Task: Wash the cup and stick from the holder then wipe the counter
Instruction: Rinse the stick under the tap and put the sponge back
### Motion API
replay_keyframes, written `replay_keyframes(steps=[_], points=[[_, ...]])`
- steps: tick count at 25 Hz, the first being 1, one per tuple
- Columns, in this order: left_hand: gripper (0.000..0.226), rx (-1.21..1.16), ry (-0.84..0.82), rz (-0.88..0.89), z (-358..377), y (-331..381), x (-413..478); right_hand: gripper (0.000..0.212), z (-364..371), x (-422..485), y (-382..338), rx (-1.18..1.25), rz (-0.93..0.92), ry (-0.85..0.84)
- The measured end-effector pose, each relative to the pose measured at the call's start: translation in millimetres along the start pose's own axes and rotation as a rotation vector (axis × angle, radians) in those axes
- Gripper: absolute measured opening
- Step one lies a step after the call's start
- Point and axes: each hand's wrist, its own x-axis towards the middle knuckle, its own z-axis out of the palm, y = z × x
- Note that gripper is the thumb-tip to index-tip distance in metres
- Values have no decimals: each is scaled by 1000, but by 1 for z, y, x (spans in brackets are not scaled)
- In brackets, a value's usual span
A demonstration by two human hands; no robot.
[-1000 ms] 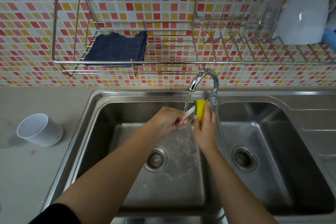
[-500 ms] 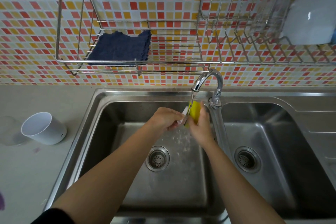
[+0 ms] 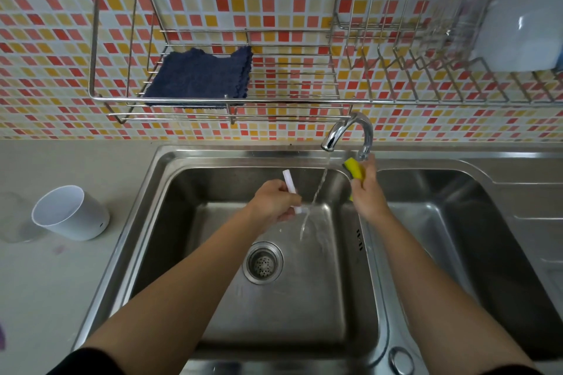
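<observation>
Over the left sink basin (image 3: 213, 179), my left hand (image 3: 275, 202) grips a white stick (image 3: 288, 182). Its lower end reaches the water stream running from the chrome tap (image 3: 347, 131); its upper end points up and away. My right hand (image 3: 367, 192) is closed on a yellow sponge (image 3: 355, 169), held to the right of the stream near the tap's base. The white cup (image 3: 68, 213) lies tilted on the grey counter (image 3: 45, 283) left of the sink, its mouth facing up and left. A folded dark blue cloth (image 3: 199, 77) rests on the wire wall rack (image 3: 289, 97).
A second basin (image 3: 487, 237) lies to the right, with a drainboard beyond it. The upper right dish rack holds a white bowl (image 3: 521, 24) and a clear glass item (image 3: 457, 15). A clear lid-like object (image 3: 12, 222) sits at the counter's far left. A pinkish stain (image 3: 59, 250) marks the counter.
The hands have separated: the sponge came off the stick and moved right beside the tap, while the left hand shifted left and turned the stick more upright under the running water.
</observation>
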Motion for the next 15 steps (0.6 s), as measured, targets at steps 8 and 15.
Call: replay_keyframes(steps=[8,15], points=[[18,75,155,59,-14,-18,-4,24,52,-32,-16,285,126,-258],[44,420,217,290,-28,-40,-24,33,69,-39,-21,-313,-112,-215]])
